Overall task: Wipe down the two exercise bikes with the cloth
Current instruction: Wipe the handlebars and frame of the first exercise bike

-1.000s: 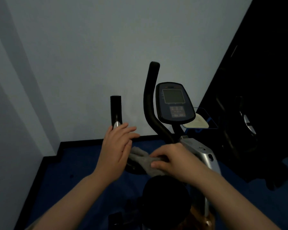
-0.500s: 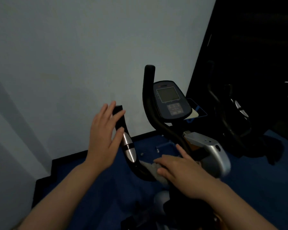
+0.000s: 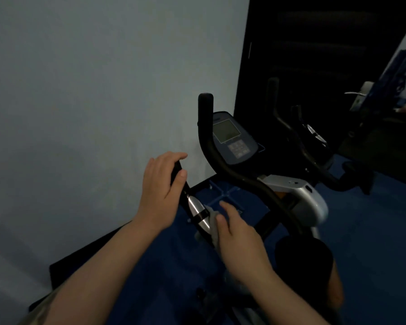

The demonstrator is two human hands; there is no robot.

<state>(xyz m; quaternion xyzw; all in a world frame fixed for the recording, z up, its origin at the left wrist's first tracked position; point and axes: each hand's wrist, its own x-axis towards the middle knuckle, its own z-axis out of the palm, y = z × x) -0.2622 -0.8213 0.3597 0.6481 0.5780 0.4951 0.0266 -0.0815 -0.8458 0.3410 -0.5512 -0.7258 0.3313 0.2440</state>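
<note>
The near exercise bike [image 3: 300,198] stands in front of me with black curved handlebars, a silver body and a dark console [image 3: 232,137]. My left hand [image 3: 162,191] is closed around the top of the left handlebar grip, just above its silver sensor band [image 3: 197,211]. My right hand [image 3: 239,235] presses a grey cloth [image 3: 212,222] against that handlebar, right below the silver band. Only a small fold of cloth shows past the fingers. A second exercise bike [image 3: 314,146] stands to the right in deep shadow.
A pale wall is close on the left, with a black skirting board [image 3: 85,256] along blue floor [image 3: 373,231]. The near bike's dark saddle [image 3: 302,259] sits under my right forearm. A dark wall is behind the second bike, and a door handle [image 3: 359,92] is at far right.
My left hand went from open beside the left handlebar to closed on its grip. My right hand slid the cloth up the bar toward the silver band. The view turned slightly right.
</note>
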